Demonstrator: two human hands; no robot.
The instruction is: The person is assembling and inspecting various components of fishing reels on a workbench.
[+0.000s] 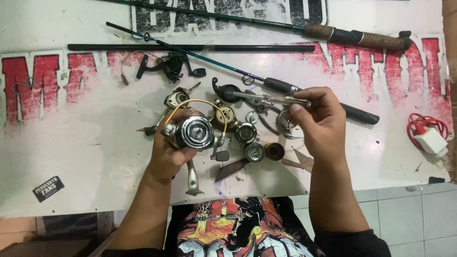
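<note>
Closest to the camera, the person's left hand (167, 150) is wrapped around a silver spinning reel (194, 133), fingers clamped on its body so that the round spool end faces up. The reel's foot sticks down below the hand, and its thin yellow bail wire (200, 103) arches over the top. The reel is held just above the near part of the white board (85, 157) that serves as a work surface.

To the right, the right hand (321, 121) is closed on a pair of slim pliers (266, 99), pinched between thumb and fingers, with the tips pointing left towards the reel but apart from it.

Between the two hands, loose reel parts lie on the board: a dark spool (245, 132), a silver spool (254, 152) and a brass-coloured round part (274, 150) just beside it. Farther back sits a black reel (173, 65) with its handle. Beyond it, a teal fishing rod (214, 63) runs diagonally across the board, a plain black rod section (190, 47) lies level, and another rod with a cork handle (354, 37) lies near the far edge. At the right edge rests a white charger with a red cable (428, 135).
</note>
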